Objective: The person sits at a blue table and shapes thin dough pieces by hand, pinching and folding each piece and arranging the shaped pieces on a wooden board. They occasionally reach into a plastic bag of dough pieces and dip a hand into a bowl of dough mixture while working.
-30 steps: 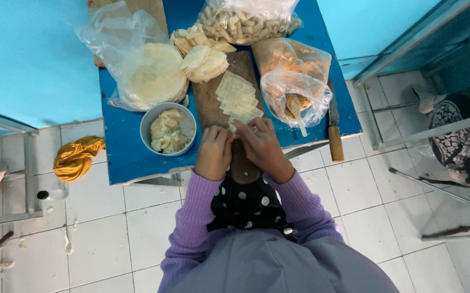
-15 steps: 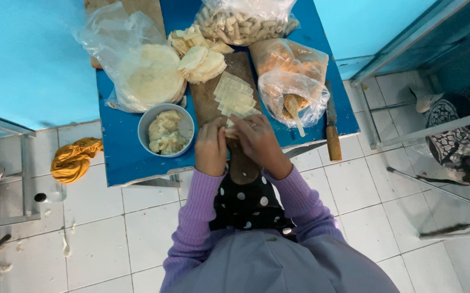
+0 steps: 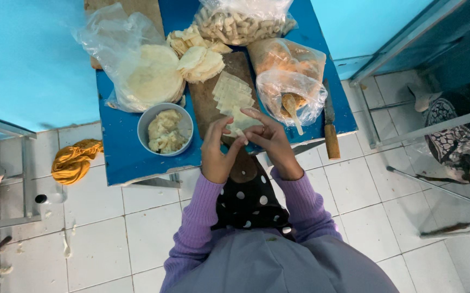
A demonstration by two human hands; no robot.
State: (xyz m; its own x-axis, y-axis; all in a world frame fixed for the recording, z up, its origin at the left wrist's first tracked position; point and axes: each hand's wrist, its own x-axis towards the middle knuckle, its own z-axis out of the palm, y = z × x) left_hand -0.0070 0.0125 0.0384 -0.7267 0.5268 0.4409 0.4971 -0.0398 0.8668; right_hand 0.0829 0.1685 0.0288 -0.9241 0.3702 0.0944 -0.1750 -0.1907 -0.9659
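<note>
My left hand (image 3: 218, 152) and my right hand (image 3: 270, 140) meet over the near end of a brown wooden board (image 3: 208, 100), and together they pinch a pale square dough wrapper (image 3: 241, 122). A row of more square wrappers (image 3: 232, 93) lies along the board just beyond my fingers. A grey bowl (image 3: 165, 130) of pale filling stands to the left of my left hand on the blue table (image 3: 123, 154). A clear bag with orange-brown contents and a wooden spoon (image 3: 292, 111) sits right of my right hand.
A plastic bag of round wrappers (image 3: 137, 70) lies at the back left, folded pieces (image 3: 199, 54) beside it, and a bag of rolled pieces (image 3: 243, 21) at the back. A wooden-handled knife (image 3: 330, 127) lies at the table's right edge. An orange cloth (image 3: 75, 160) lies on the tiled floor.
Both hands have moved slightly up and forward over the board's near end, and the fingers have spread around the wrapper. The view has shifted a little.
</note>
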